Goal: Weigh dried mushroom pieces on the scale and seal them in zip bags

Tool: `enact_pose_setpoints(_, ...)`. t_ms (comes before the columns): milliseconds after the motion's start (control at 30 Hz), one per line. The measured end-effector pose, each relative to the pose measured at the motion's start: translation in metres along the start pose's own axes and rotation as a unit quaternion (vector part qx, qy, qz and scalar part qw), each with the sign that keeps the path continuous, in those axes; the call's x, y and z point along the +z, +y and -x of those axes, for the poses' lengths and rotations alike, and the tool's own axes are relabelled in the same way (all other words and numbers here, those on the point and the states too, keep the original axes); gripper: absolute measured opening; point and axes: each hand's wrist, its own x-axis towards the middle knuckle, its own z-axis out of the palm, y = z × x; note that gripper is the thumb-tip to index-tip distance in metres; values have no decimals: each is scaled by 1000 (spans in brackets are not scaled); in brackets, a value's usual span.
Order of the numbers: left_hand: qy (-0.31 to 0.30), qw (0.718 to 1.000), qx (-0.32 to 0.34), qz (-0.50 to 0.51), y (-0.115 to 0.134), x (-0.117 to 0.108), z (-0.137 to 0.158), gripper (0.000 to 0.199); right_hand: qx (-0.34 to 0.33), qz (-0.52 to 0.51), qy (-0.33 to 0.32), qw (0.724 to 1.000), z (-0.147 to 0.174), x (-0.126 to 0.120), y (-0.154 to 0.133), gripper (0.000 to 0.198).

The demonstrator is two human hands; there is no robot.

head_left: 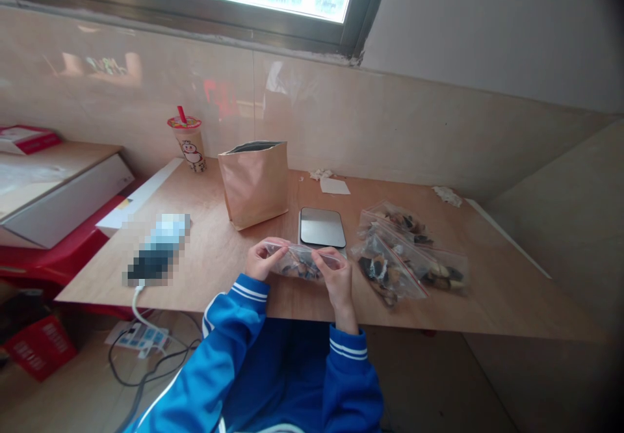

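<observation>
A clear zip bag (298,265) with dark and pale pieces inside is held at its top edge by both hands, near the table's front edge. My left hand (263,259) pinches its left end, and my right hand (335,272) pinches the right part of the strip. Just beyond the bag lies a small flat scale (322,227) with a silver top. To the right, several filled zip bags (385,267) lie in a heap; they hold similar dark and pale dried pieces. Behind my left hand stands a brown paper pouch (256,183), open at its top.
A blurred-out phone-like object (158,251) lies at left, with a white cable (136,303) running down to a power strip (141,337). A drink cup (189,144) with a red straw stands at the back left. Paper scraps (335,186) lie near the wall.
</observation>
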Motion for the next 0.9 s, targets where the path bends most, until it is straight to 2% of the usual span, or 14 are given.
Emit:
enact_pose_setpoints(233,0,1000,-5,14,3,0,0,25,-3,-11,-74,997,0,-1,-2,20)
enact_pose_setpoints(433,-52,997,-49,27,-2,-5,-1,36,-11,-2,-98,995,1,0,-6,21)
enact_pose_setpoints(533,-47,998,-44,12,-4,-6,-1,28,-16,8,-110,994,2,2,-9,20)
enact_pose_setpoints(633,-43,999,-33,7,-3,-5,0,22,-26,15,-99,995,2,5,-8,18)
enact_pose_setpoints(900,-18,1000,-11,-5,1,1,3,21,-79,42,-59,994,2,4,-2,17)
